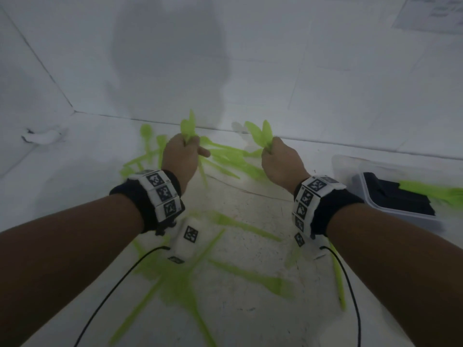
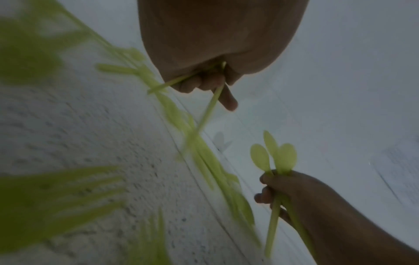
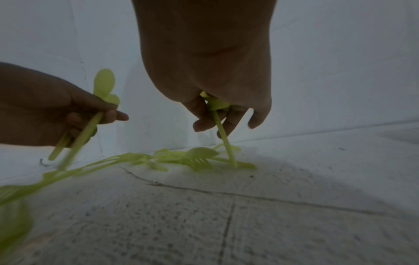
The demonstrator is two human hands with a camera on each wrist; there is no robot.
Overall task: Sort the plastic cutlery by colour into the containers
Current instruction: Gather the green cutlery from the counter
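Both hands hold bunches of lime-green plastic spoons upright above a scatter of green cutlery on the white floor. My left hand (image 1: 184,152) grips green spoons (image 1: 188,128) by the handles, bowls up; its curled fingers (image 2: 204,84) show in the left wrist view. My right hand (image 1: 273,156) grips more green spoons (image 1: 260,134), seen as a fan of bowls (image 2: 274,156). Its fingers (image 3: 204,118) curl round a handle (image 3: 223,136) that points down at the floor pile (image 3: 195,158).
A clear plastic container (image 1: 398,194) at the right holds black cutlery with green pieces lying across it. Loose green forks and knives (image 1: 250,276) lie on the floor under my forearms. White walls meet in a corner (image 1: 74,111) at the back left.
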